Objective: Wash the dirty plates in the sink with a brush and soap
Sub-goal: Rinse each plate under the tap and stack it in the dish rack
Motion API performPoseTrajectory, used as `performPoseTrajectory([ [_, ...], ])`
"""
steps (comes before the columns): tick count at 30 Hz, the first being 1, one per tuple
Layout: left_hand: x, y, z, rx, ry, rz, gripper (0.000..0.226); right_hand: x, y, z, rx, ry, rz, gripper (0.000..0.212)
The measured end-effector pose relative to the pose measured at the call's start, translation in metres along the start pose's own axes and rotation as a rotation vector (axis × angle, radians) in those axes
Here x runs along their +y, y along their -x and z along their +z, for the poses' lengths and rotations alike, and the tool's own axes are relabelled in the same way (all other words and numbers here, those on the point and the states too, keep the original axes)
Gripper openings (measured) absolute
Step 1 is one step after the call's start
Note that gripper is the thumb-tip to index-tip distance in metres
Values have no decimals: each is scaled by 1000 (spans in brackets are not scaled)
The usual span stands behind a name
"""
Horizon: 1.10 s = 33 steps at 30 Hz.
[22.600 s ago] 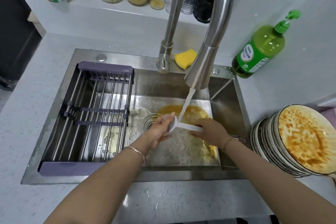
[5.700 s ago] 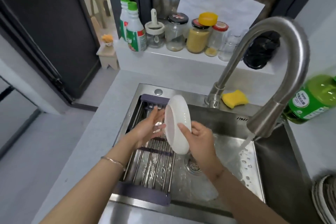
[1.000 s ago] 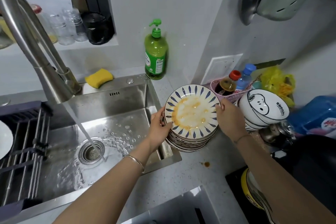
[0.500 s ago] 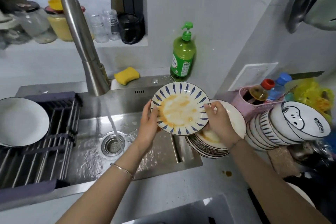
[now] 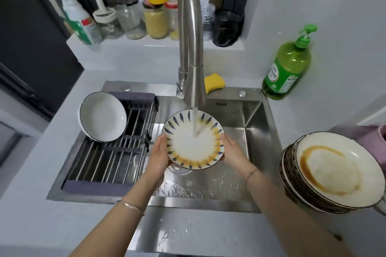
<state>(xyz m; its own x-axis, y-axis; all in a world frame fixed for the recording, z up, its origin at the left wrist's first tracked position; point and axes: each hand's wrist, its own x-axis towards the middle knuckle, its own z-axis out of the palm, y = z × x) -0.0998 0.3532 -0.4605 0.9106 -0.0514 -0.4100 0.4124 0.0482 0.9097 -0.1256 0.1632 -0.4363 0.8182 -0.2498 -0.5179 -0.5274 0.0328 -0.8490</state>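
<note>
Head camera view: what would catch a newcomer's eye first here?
The round white plate with blue petal marks and yellow smears, gripped by left hand and right hand under water running from the steel faucet. Then the stack of brown-stained plates on the counter at right, and a white bowl tilted on the dark rack at left.

Faucet [image 5: 190,37] overhead, rack [image 5: 112,156] leftward (right basin [image 5: 258,131] free)

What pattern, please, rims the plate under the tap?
Dark blue radial dashes on the plate; head view.
</note>
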Motion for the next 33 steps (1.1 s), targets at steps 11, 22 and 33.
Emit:
performPoseTrajectory([
  [11, -26, -41, -19, -73, 38, -151, 40, 28, -24, 23, 83, -100, -13, 29],
  [22, -65, -64, 4, -93, -83, -327, 52, 64, -39, 11, 173, -71, 112, 30],
  [33, -37, -70, -10, -71, -17, -130, 32, 70, -45, 23, 122, 53, -65, 24],
])
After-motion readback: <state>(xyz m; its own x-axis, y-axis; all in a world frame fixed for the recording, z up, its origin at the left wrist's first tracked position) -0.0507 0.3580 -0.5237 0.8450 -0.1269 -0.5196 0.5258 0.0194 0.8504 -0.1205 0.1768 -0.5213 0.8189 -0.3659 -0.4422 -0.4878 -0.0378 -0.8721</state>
